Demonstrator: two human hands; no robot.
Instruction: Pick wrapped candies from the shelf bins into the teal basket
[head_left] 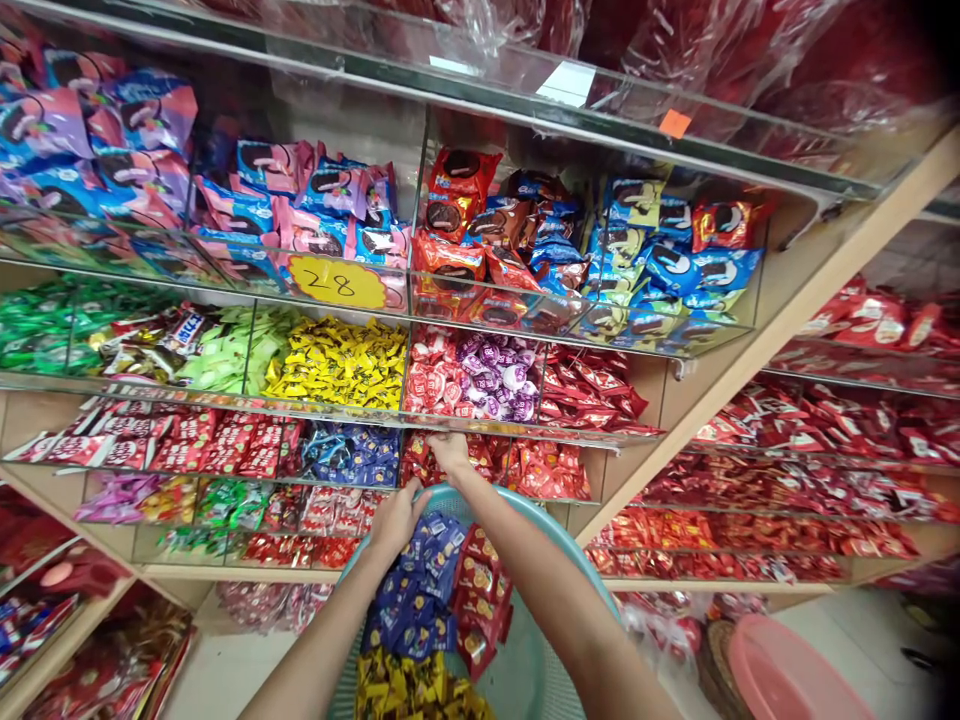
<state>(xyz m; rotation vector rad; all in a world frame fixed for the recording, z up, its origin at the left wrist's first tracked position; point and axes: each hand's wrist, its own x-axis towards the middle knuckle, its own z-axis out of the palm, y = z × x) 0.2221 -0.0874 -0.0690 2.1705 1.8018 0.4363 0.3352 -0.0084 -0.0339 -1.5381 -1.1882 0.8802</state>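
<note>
A teal basket (555, 520) stands under my forearms, holding blue packets (420, 580), red packets (480, 590) and yellow packets (420, 688). My left hand (397, 515) is at the basket's far left rim, beside the shelf; its fingertips are partly hidden and I cannot tell what they hold. Further forward, my right hand (450, 453) reaches past the rim to a shelf compartment of red packets (480, 450). Its fingers are among or against these packets, too small to make out.
Glass-fronted shelves rise ahead, with wrapped biscuits (450, 260), yellow sweets (337, 365) and a yellow price sign (337, 283). Wooden side panel (810, 300) slants at right. A pink basket (787, 670) stands on the floor at lower right.
</note>
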